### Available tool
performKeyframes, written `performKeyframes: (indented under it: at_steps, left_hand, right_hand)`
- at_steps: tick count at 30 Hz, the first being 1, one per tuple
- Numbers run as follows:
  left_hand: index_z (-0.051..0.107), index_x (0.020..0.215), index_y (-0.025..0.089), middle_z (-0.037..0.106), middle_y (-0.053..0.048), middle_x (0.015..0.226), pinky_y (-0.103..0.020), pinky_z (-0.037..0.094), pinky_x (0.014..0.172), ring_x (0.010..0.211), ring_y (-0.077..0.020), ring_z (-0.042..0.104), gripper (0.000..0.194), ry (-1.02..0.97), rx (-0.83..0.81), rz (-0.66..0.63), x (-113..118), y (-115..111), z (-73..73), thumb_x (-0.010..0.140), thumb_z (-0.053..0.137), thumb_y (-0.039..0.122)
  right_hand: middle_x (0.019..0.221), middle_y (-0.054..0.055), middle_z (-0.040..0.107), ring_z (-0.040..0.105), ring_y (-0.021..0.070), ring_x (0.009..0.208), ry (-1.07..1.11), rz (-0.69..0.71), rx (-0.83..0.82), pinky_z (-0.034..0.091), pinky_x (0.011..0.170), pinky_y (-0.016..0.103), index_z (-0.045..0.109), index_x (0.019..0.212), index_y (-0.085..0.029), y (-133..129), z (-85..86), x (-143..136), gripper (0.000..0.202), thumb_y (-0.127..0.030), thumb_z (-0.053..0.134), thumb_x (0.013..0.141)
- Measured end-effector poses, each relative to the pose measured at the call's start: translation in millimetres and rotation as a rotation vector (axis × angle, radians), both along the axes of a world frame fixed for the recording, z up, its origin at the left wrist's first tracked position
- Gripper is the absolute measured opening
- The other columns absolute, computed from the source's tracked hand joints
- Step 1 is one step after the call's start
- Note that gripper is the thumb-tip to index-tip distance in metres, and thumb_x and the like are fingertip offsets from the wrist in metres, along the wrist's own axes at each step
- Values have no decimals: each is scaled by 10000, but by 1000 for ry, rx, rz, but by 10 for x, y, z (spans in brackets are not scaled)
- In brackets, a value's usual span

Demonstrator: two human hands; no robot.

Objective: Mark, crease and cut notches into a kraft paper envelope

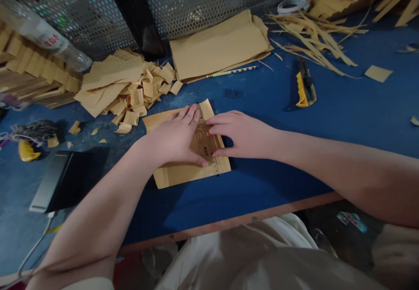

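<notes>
The brown paper [183,176] lies on the bench [262,189], with a clear ruler [204,143] on top. So the ruler is down, but I see no cut in this paper. The left hand [175,137] is flat and wide, over the paper and ruler. The right hand [244,135] is bent, thumb and fingers apart, at the ruler's right side. Farther off are paper bits [137,98], strips [314,41] and a yellow knife [304,91].
</notes>
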State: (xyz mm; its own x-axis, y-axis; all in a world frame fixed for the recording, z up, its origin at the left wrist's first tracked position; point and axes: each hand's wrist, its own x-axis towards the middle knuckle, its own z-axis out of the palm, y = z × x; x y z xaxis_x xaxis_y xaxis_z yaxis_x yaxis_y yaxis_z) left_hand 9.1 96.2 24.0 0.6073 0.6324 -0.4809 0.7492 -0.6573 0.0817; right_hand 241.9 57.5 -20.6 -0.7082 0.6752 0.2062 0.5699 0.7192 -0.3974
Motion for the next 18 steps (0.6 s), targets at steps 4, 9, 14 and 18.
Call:
performKeyframes:
  at_steps: [4,9,14,18]
  left_hand:
    - [27,1713,8,-69,-245,1800,-495,141,1377,1697,-405,9,1602,1,-7,-1,-3,11,-7,603,688,956]
    - [36,1719,31,-63,-254,1795,-538,159,1366,1693,-427,18,1581,-2,-14,4,12,15,6,608,700,939]
    - [24,1715,17,-70,-262,1792,-541,164,1364,1692,-428,12,1587,0,-21,3,26,9,23,610,706,929]
    - [35,1707,-12,-67,-264,1794,-510,158,1370,1694,-419,14,1593,16,-16,3,30,2,25,610,704,930]
  right_hand:
    - [1399,169,720,672,389,1300,-2,-4,-11,531,1058,541,778,1143,-173,5,10,4,372,-456,811,905]
    - [1400,150,724,678,361,1292,-2,0,-43,531,1051,529,773,1158,-191,9,34,17,250,-325,704,958]
    - [1400,164,722,677,378,1291,-1,-8,-45,527,1053,553,775,1143,-177,9,37,8,257,-314,721,933]
    - [1395,160,724,676,374,1295,-4,-9,-39,531,1041,531,776,1138,-180,12,24,2,259,-323,734,926]
